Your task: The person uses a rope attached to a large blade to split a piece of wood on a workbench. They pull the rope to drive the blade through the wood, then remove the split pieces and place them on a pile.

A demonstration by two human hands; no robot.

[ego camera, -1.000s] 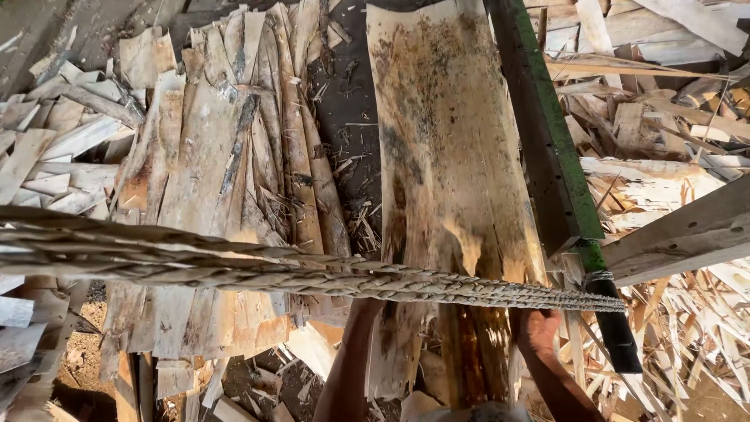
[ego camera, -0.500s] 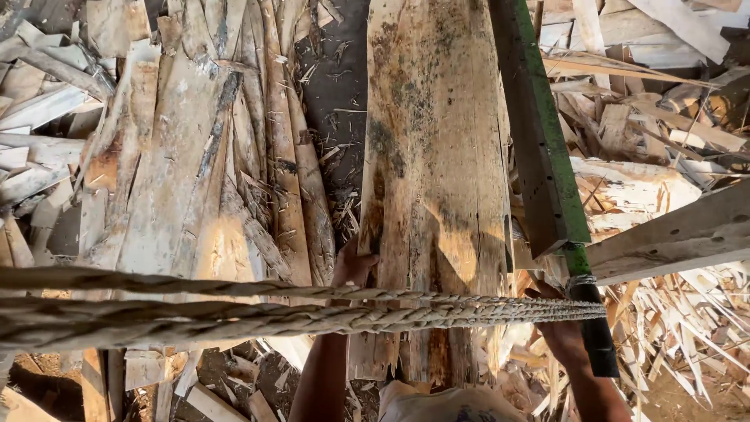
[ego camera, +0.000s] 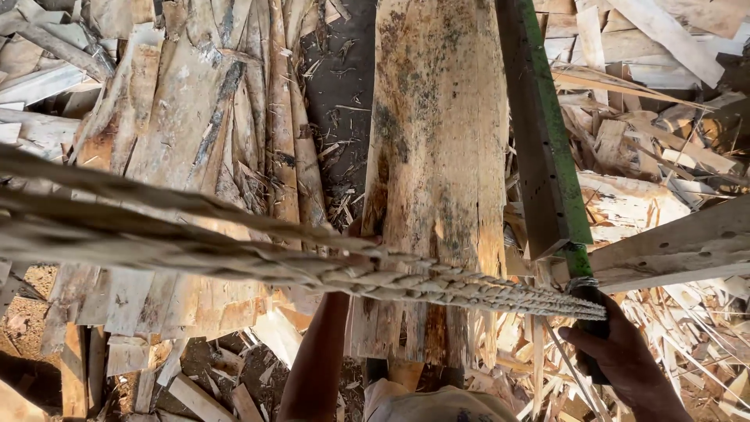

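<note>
The long wooden slab point(ego camera: 437, 156) is laid lengthwise, running straight away from the left hand point(ego camera: 361, 234); its near left edge is gripped by that hand; the dark handle point(ego camera: 595, 324) under the green bar point(ego camera: 543, 125), right of the slab, is clasped by the right hand point(ego camera: 625, 355); 1 braided rope point(ego camera: 437, 285) is stretched across both.

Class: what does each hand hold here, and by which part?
Right hand grips the black handle near its top. Left hand, mostly behind the rope, holds the plank's left edge.

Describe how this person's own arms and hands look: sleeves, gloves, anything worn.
Both forearms are bare, with no sleeves in view. The right hand wears no glove, ring or watch. The left hand is mostly hidden behind a braided rope, so its details cannot be told.
</note>
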